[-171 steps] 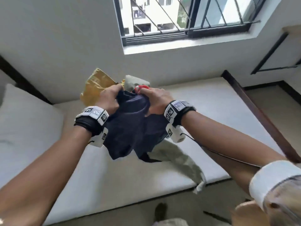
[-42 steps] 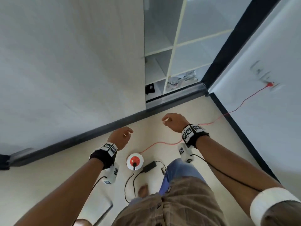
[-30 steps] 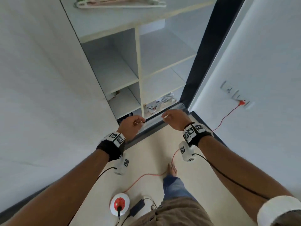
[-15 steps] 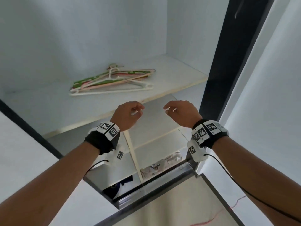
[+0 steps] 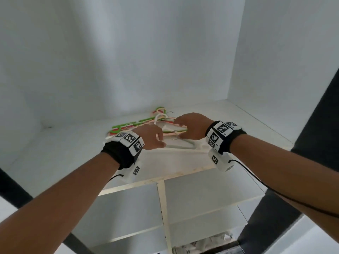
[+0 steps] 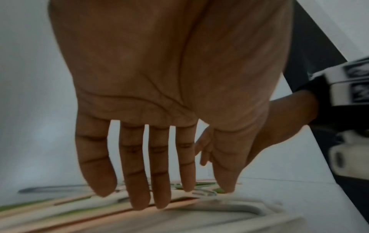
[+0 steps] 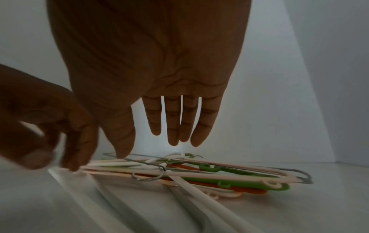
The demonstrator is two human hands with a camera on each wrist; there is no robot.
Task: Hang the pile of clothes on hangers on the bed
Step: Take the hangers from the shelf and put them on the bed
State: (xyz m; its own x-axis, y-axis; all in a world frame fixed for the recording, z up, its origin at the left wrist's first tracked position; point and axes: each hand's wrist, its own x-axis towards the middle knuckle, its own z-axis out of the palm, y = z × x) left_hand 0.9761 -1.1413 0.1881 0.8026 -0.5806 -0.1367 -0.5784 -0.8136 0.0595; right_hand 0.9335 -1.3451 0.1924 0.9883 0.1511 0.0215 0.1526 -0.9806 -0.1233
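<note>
Several thin green, orange, pink and white hangers (image 7: 199,173) lie heaped flat under two spread-fingered hands.

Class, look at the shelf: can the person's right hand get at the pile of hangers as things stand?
Probably yes: the right hand hangs open just above the pile of hangers, nothing lying between.

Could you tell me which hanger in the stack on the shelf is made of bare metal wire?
The thin grey wire hanger lying on top of the stack; the others beneath it are thicker plastic in pink, green, orange and white.
</note>
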